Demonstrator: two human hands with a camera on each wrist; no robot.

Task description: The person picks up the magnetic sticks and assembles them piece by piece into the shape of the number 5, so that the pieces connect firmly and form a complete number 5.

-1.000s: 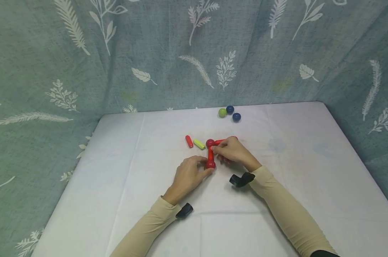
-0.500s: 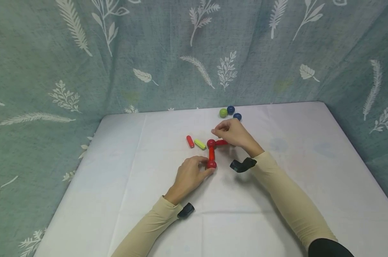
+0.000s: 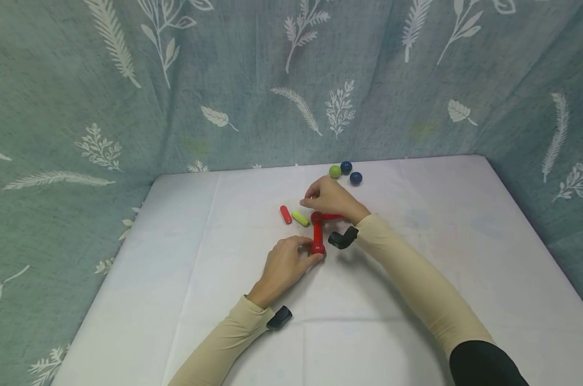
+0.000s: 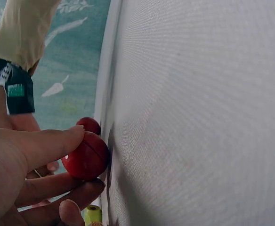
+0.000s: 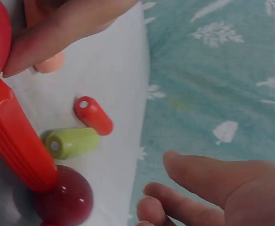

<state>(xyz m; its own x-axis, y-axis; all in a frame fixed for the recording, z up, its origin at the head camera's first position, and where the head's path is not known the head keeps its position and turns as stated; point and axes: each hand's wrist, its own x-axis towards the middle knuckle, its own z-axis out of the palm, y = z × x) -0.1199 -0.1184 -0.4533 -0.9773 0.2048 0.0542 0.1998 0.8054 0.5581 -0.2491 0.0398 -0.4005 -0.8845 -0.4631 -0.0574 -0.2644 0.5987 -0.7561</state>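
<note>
My left hand [image 3: 283,261] pinches a glossy red ball [image 4: 85,157] between thumb and fingers. From this ball a red rod [image 3: 317,231] runs away from me to a second red ball [image 5: 64,195], where another red rod [image 3: 332,216] branches to the right. My right hand [image 3: 333,198] hovers just beyond that corner, with nothing between its thumb and loosely bent fingers. It hides the right end of the branching rod in the head view. To its left lie a loose red rod [image 5: 95,115] and a yellow-green rod [image 5: 73,142], each with a silvery disc in its end.
At the back of the white-covered table [image 3: 388,343], a green ball [image 3: 334,171] and two dark blue balls, one nearer [image 3: 356,178] and one farther [image 3: 346,167], sit close together. A leaf-patterned curtain [image 3: 252,86] hangs behind the table and at its sides.
My right hand has left the red rods, moved away from me, then swung left toward the loose rods. My left hand has stayed on the near red ball.
</note>
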